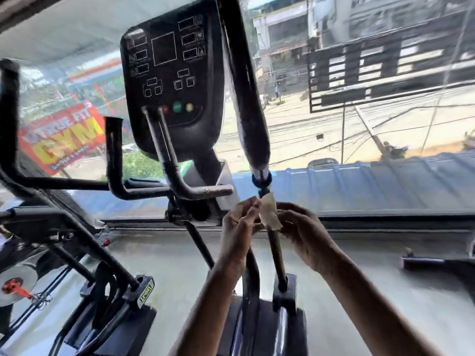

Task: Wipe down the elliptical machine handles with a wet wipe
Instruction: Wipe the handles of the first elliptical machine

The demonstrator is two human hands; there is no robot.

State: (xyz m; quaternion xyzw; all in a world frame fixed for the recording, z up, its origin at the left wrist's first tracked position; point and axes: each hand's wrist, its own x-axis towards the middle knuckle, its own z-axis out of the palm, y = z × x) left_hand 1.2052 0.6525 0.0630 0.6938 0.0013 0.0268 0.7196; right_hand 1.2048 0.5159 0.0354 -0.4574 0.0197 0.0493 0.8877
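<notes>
A crumpled, off-white wet wipe (268, 214) is stretched between both hands in front of the right moving handle bar (246, 98), just below its blue collar (261, 179). My left hand (237, 222) pinches the wipe's left part and my right hand (299, 227) pinches its right part. The black foam-wrapped handle rises up and leftward past the console (169, 73). The short fixed handles (180, 176) curve out below the console, one with a rusty tip. The left moving handle (9, 119) stands at the far left.
The elliptical's lower frame and pedal arms (110, 291) fill the lower left, with a metal flywheel disc (18, 283). A large window (359, 124) directly ahead overlooks a street, cables and a blue roof. Grey floor (385, 291) lies to the right.
</notes>
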